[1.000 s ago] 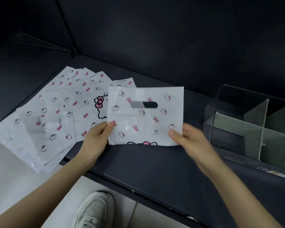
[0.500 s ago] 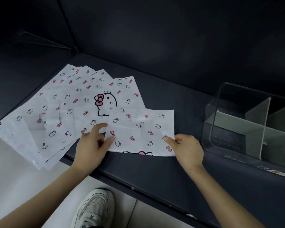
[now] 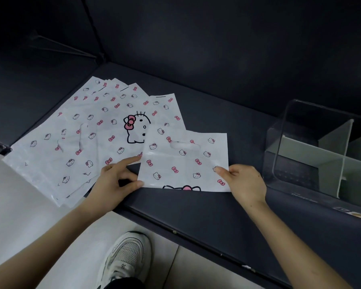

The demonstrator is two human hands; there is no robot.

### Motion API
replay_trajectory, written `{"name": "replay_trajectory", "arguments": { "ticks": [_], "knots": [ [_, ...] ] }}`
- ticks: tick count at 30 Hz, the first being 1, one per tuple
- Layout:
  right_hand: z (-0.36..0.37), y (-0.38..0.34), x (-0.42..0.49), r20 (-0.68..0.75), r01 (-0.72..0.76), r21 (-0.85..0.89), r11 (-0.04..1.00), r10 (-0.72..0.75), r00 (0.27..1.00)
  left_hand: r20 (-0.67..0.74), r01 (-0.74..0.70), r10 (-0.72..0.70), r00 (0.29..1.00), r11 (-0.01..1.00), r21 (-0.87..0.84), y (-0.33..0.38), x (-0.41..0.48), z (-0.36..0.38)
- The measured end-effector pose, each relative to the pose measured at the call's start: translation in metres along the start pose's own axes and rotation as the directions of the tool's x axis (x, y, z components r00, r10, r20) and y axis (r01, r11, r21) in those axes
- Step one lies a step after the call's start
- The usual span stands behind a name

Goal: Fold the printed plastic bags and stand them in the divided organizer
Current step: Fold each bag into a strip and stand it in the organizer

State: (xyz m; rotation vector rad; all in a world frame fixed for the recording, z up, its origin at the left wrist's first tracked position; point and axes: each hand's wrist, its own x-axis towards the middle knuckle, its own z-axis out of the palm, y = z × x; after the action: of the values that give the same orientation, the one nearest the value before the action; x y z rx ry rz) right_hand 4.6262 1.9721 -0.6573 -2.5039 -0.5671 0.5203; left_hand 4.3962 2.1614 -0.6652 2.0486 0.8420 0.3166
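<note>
Bag (image 3: 183, 163) lowered flat, left hand (image 3: 111, 182) fingers (image 3: 129, 161) apart at left edge, right hand (image 3: 246, 184) pinching right edge

Lighting is dim and even, shadows weak. Dark walls (image 3: 217, 38) lose detail toward the upper corners. The white folded bag (image 3: 186, 163) and pale floor (image 3: 19, 226) read bright, unclipped. Faint glare on the clear organizer (image 3: 286, 122) rim. Edges bow; fine print soft.
</note>
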Motion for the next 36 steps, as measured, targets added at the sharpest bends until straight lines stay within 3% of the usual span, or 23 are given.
{"name": "replay_trajectory", "arguments": {
  "ticks": [2, 5, 8, 11, 15, 29, 30, 32, 34, 36],
  "knots": [
    [-0.001, 0.000, 0.000, 0.004, 0.003, 0.005, 1.000, -0.003, 1.000, 0.021, -0.012, 0.012, 1.000, 1.000, 0.009, -0.004, -0.001, -0.004],
    [-0.002, 0.000, -0.001, 0.013, 0.016, 0.020, 1.000, -0.017, 1.000, -0.021, -0.175, 0.180, 0.983, 0.973, 0.147, -0.005, -0.004, -0.008],
    [-0.002, -0.001, -0.004, 0.024, 0.026, 0.015, 1.000, -0.026, 0.999, -0.141, -0.317, 0.398, 0.907, 0.862, 0.395, 0.009, 0.001, 0.001],
    [-0.002, -0.003, -0.004, 0.014, 0.026, 0.014, 1.000, -0.026, 1.000, -0.035, -0.435, 0.521, 0.853, 0.745, 0.505, 0.025, 0.008, 0.025],
    [-0.002, -0.003, -0.004, 0.013, 0.022, -0.001, 1.000, -0.022, 1.000, 0.145, -0.393, 0.391, 0.909, 0.689, 0.609, 0.024, 0.011, 0.055],
    [-0.001, -0.009, -0.006, 0.017, 0.016, -0.131, 0.991, -0.014, 1.000, 0.203, -0.329, 0.265, 0.943, 0.632, 0.702, 0.014, 0.008, 0.066],
    [0.001, -0.009, -0.009, -0.053, 0.059, -0.170, 0.984, -0.069, 0.996, 0.201, -0.325, 0.261, 0.944, 0.633, 0.703, 0.015, 0.008, 0.066],
    [0.011, -0.004, -0.019, -0.269, 0.242, -0.367, 0.898, -0.351, 0.897, 0.198, -0.316, 0.251, 0.948, 0.642, 0.698, 0.016, 0.008, 0.067],
    [0.024, -0.001, -0.031, -0.270, 0.354, -0.483, 0.801, -0.521, 0.810, 0.193, -0.306, 0.241, 0.951, 0.652, 0.694, 0.017, 0.008, 0.068],
    [0.037, 0.003, -0.038, -0.178, 0.405, -0.466, 0.786, -0.532, 0.828, 0.190, -0.299, 0.234, 0.954, 0.655, 0.694, 0.017, 0.008, 0.068]
  ]
}}
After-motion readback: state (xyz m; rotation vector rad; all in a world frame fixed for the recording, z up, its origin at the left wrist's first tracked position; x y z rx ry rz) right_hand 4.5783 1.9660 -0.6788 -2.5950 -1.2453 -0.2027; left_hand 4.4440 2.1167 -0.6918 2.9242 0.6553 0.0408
